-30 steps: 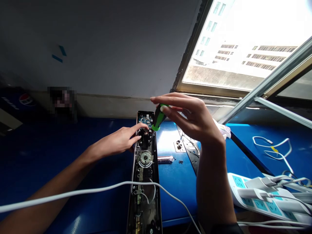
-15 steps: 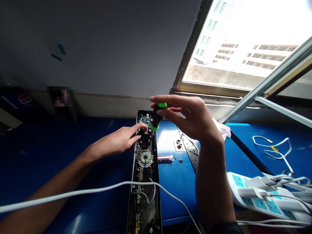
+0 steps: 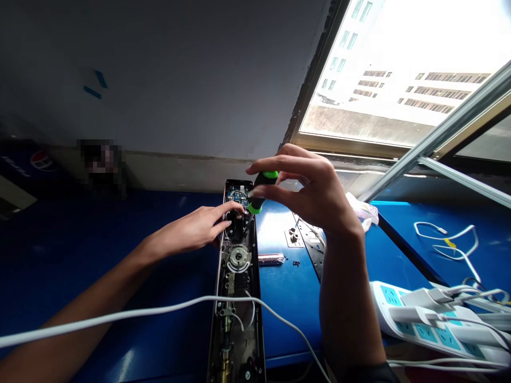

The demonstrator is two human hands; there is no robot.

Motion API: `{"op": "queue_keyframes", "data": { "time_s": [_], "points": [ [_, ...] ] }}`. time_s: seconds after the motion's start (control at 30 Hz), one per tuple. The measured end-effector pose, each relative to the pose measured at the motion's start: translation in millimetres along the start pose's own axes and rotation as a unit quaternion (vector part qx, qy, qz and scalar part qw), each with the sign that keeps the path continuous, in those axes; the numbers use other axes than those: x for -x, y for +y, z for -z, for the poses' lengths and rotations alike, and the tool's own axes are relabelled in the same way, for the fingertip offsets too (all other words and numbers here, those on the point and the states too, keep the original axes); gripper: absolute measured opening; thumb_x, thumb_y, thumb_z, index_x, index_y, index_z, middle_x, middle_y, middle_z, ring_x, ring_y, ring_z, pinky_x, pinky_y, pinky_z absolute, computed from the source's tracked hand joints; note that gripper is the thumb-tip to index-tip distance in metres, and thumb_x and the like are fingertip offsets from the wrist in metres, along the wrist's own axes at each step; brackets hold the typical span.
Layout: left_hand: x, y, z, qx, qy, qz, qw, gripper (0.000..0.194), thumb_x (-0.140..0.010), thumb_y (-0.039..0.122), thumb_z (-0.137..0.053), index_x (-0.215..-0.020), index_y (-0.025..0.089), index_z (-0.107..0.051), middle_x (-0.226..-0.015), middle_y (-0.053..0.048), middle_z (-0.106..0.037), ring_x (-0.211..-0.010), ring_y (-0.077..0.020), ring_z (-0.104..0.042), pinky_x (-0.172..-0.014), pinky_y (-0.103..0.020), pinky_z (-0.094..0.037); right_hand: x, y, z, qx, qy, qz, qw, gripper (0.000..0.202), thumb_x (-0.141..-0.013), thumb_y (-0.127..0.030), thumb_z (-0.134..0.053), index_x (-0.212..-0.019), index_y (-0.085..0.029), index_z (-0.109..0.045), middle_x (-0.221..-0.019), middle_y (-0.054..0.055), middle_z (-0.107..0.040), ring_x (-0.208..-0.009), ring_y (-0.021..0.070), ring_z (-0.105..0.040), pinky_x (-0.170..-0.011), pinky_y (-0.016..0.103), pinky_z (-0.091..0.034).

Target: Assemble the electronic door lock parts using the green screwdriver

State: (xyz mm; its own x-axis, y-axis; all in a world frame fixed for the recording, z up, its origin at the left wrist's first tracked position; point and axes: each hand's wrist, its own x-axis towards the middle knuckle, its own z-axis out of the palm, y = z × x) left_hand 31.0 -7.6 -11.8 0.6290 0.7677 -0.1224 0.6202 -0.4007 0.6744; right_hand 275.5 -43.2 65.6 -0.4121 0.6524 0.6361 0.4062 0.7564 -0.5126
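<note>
A screwdriver (image 3: 258, 202) with a black and green handle is gripped by the fingers and thumb of my right hand (image 3: 309, 183). Its shaft slants down into a long, narrow, open metal housing (image 3: 251, 351), beside a black block-shaped part (image 3: 238, 230). Thumb and index finger of my left hand (image 3: 197, 229) close about that block from the left. Behind the block lies a blue circuit board (image 3: 236, 196); in front is a round metal disc (image 3: 238, 257). The screwdriver's tip is too hidden to make out.
On the blue table (image 3: 287, 303), a small metal plate (image 3: 294, 237), a shiny wrapped tube (image 3: 271, 259) and small dark screws (image 3: 296, 263) lie right of the housing. A white cable (image 3: 159, 310) crosses above it. A white power strip (image 3: 423, 324) stands at the right.
My right hand has shifted slightly, its fingers changing position around the screwdriver handle, whose top leans a bit further right. My left hand stays at the block.
</note>
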Motion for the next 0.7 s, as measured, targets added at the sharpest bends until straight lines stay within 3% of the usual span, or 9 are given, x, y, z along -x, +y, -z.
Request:
{"op": "queue_keyframes", "data": {
  "time_s": [0.13, 0.2, 0.33, 0.4, 0.53, 0.7],
  "points": [
    [0.4, 2.1, -0.2, 0.037, -0.019, 0.023, 0.999, 0.043, -0.102, 0.043, -0.046, -0.144, 0.036, -0.051, -0.122, -0.003, -0.074, -0.086, -0.0213, -0.075, -0.076, -0.027, -0.057, 0.8, -1.4, 1.4, -0.067, -0.054, -0.023, 0.996, 0.039, -0.102, -0.023, -0.06, -0.139, -0.03, -0.069, -0.136, 0.001, -0.072, -0.123, 0.02, -0.07, -0.097, 0.036, -0.065],
    [0.6, 2.9, 0.0, 0.027, -0.013, 0.018, 0.999, 0.043, -0.102, 0.043, -0.046, -0.143, 0.035, -0.052, -0.12, -0.003, -0.075, -0.087, -0.022, -0.074, -0.078, -0.029, -0.058, 1.7, -1.5, 2.4, -0.053, -0.058, -0.012, 0.997, 0.038, -0.1, -0.023, -0.063, -0.136, -0.03, -0.071, -0.131, 0.001, -0.074, -0.117, 0.0195, -0.072, -0.096, 0.037, -0.065],
    [0.5, 2.7, 0.0, 0.021, -0.007, 0.014, 1.0, 0.041, -0.101, 0.044, -0.046, -0.141, 0.035, -0.054, -0.125, -0.004, -0.073, -0.094, -0.0241, -0.075, -0.082, -0.03, -0.058, 1.4, -0.8, 1.6, 0.049, -0.007, 0.009, 0.999, 0.026, -0.088, -0.03, -0.082, -0.113, -0.027, -0.082, -0.102, 0.002, -0.073, -0.091, 0.0168, -0.072, -0.08, 0.033, -0.066],
    [0.3, 2.4, -0.4, 0.035, -0.012, 0.02, 0.999, 0.041, -0.102, 0.044, -0.047, -0.141, 0.035, -0.054, -0.125, -0.003, -0.073, -0.091, -0.0236, -0.076, -0.08, -0.029, -0.059, 0.9, -1.7, 0.8, 0.039, -0.007, -0.005, 0.999, 0.029, -0.09, -0.031, -0.08, -0.118, -0.026, -0.08, -0.106, 0.003, -0.072, -0.094, 0.0168, -0.071, -0.079, 0.031, -0.066],
    [0.6, 3.1, -0.7, 0.067, -0.025, 0.028, 0.997, 0.042, -0.101, 0.042, -0.048, -0.142, 0.036, -0.051, -0.118, -0.002, -0.076, -0.081, -0.0215, -0.077, -0.073, -0.028, -0.06, 1.7, -4.6, 0.6, -0.084, -0.091, -0.024, 0.992, 0.047, -0.1, -0.019, -0.06, -0.146, -0.029, -0.063, -0.138, 0.004, -0.069, -0.122, 0.02, -0.069, -0.095, 0.033, -0.065],
    [0.8, 2.1, -0.6, 0.061, -0.022, 0.029, 0.997, 0.042, -0.1, 0.043, -0.049, -0.141, 0.034, -0.053, -0.115, -0.003, -0.076, -0.085, -0.0244, -0.078, -0.079, -0.032, -0.061, 0.5, -3.9, -4.6, -0.008, -0.046, -0.016, 0.999, 0.032, -0.092, -0.027, -0.076, -0.124, -0.026, -0.076, -0.116, 0.001, -0.076, -0.104, 0.0178, -0.074, -0.084, 0.029, -0.067]
  ]
}}
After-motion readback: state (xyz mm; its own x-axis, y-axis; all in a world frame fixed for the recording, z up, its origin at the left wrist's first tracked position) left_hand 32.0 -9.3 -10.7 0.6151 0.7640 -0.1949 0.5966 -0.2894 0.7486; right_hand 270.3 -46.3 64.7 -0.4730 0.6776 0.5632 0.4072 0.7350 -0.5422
